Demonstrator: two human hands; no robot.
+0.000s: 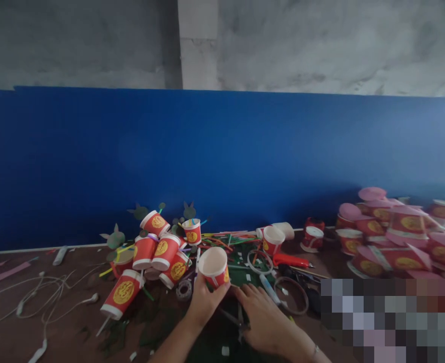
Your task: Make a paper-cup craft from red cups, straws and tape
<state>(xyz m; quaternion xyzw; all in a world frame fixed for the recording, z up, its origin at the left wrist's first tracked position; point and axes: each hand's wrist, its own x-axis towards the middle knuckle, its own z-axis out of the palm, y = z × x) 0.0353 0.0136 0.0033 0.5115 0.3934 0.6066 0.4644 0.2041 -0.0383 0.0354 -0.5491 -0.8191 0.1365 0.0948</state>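
A red and white paper cup (214,269) with a yellow emblem is held upright, its open mouth tilted toward me. Wrapped round its lower left side is my left hand (206,302). Just right of the cup, my right hand (262,315) reaches over the table, palm down, fingers bent toward the cup; whether anything is between its fingertips is hidden. Scissors (240,320) lie beneath and beside the right hand. A glue-like tube (270,289) and a clear tape ring (260,262) are just beyond it.
Decorated red cups (124,292) are heaped at left, near white earphones (43,302) and a tape roll (183,290). Coloured sticks (222,242) lie behind the held cup. A red tool (291,260) and pink-trimmed cups (406,222) are at right. A blue panel (222,161) stands behind.
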